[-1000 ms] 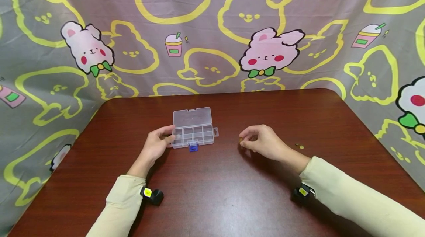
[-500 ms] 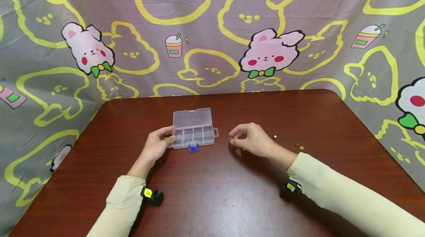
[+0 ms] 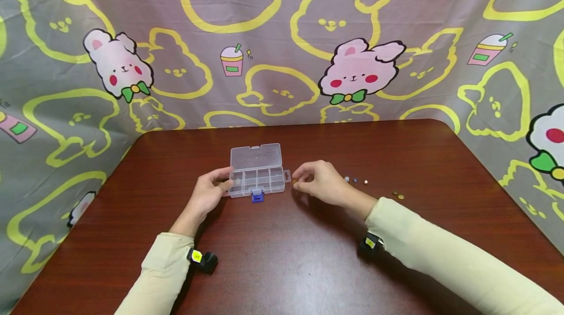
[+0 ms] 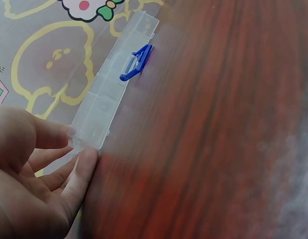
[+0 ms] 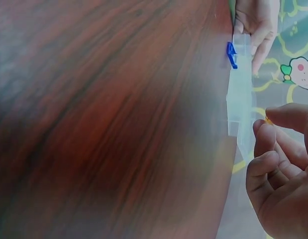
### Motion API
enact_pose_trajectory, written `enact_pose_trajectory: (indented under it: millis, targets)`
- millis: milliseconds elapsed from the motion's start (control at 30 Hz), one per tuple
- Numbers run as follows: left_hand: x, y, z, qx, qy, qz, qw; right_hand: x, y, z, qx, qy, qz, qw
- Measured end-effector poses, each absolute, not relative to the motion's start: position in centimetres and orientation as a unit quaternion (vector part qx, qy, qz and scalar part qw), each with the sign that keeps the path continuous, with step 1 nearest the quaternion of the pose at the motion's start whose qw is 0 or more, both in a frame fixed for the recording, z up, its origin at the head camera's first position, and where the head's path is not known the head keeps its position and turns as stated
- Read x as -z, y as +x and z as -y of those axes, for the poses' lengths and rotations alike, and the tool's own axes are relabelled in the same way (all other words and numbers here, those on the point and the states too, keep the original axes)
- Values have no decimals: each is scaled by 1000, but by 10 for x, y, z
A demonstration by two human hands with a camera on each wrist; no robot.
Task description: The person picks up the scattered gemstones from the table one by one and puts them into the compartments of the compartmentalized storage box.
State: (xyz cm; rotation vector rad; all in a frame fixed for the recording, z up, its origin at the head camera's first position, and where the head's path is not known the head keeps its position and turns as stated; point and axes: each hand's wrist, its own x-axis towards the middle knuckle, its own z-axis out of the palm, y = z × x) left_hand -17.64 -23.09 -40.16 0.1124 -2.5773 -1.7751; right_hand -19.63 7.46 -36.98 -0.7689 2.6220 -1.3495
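Note:
A clear plastic compartment box (image 3: 276, 186) lies on the table with its lid (image 3: 255, 157) raised at the back and a blue latch (image 3: 257, 198) at the front. My left hand (image 3: 207, 191) holds its left end between thumb and fingers; the left wrist view shows this hand (image 4: 39, 174) at the box's end wall. Just right of the box's hanging tab (image 3: 288, 176), my right hand (image 3: 323, 183) pinches a tiny amber-yellow piece (image 5: 267, 119) between thumb and forefinger. The fingertips hide most of the piece.
Behind the right hand lie a whitish bead (image 3: 347, 179), a dark bluish bead (image 3: 356, 181) and a pale bead (image 3: 365, 182). Farther right are small brass-coloured pieces (image 3: 400, 197). A patterned curtain (image 3: 282, 50) stands around the brown table (image 3: 282, 256).
My right hand has moved left with the tiny amber piece, closer to the box, uncovering small beads behind it. My left hand and the box have stayed in place.

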Motion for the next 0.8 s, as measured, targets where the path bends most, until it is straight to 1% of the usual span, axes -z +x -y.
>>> enact_pose_trajectory:
  millis: [600,800]
  targets:
    - [401,-177,231,564,40,825,9,370,-209,-39,431,-272,-860,22]
    - [402,-177,231,568,37,822,10,369,-211,-25,426,-271,-863,30]
